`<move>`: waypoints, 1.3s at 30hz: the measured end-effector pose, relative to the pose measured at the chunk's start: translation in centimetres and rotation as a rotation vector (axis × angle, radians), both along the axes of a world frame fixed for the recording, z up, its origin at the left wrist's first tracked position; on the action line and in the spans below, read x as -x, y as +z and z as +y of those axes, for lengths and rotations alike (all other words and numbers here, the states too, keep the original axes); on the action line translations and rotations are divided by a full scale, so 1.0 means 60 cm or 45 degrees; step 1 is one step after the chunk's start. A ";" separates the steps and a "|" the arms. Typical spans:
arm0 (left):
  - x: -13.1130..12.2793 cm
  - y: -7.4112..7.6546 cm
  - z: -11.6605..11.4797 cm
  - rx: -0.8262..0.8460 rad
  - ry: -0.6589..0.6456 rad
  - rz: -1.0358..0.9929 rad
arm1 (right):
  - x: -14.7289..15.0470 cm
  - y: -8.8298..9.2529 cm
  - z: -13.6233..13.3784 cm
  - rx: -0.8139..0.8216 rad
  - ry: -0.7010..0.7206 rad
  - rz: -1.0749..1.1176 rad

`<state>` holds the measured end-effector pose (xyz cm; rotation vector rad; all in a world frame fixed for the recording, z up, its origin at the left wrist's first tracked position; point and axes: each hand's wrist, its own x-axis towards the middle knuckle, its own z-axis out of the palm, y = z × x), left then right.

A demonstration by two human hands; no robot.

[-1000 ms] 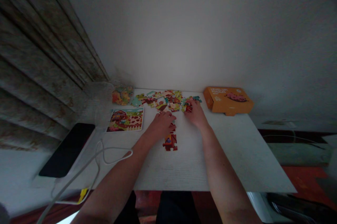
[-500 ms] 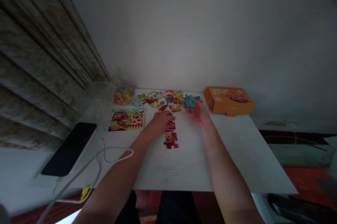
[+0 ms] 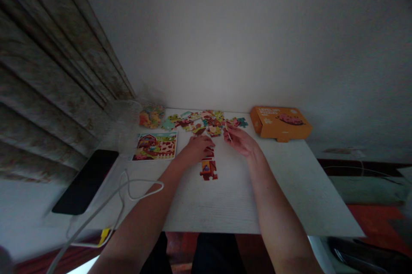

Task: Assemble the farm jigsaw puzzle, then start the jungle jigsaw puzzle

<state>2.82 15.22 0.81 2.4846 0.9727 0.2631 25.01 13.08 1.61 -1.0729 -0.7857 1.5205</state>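
My left hand [image 3: 200, 148] rests on the table with bent fingers over a red puzzle piece [image 3: 208, 153], holding it and partly covering it. Just below lies a red and yellow puzzle piece [image 3: 209, 171]. To the right, my right hand [image 3: 241, 140] is raised slightly, pinching a puzzle piece [image 3: 228, 132] that is turned nearly edge-on. Behind both hands, a spread of loose puzzle pieces [image 3: 189, 120] runs along the wall. A teal piece [image 3: 242, 122] lies at its right end.
A farm picture card [image 3: 154, 146] lies left of my left hand. Beyond it stands a clear bag [image 3: 151, 115] of pieces. An orange puzzle box [image 3: 281, 123] sits at the back right. At the left edge are a dark phone [image 3: 85, 182] and a white cable [image 3: 122, 186].
My right hand has turned the held piece from its flat teal face to nearly edge-on, uncovering pieces behind it. My left hand has barely moved.
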 end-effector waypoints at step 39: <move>0.019 0.030 0.007 0.136 -0.010 0.217 | -0.021 -0.029 -0.037 -0.047 0.417 -0.688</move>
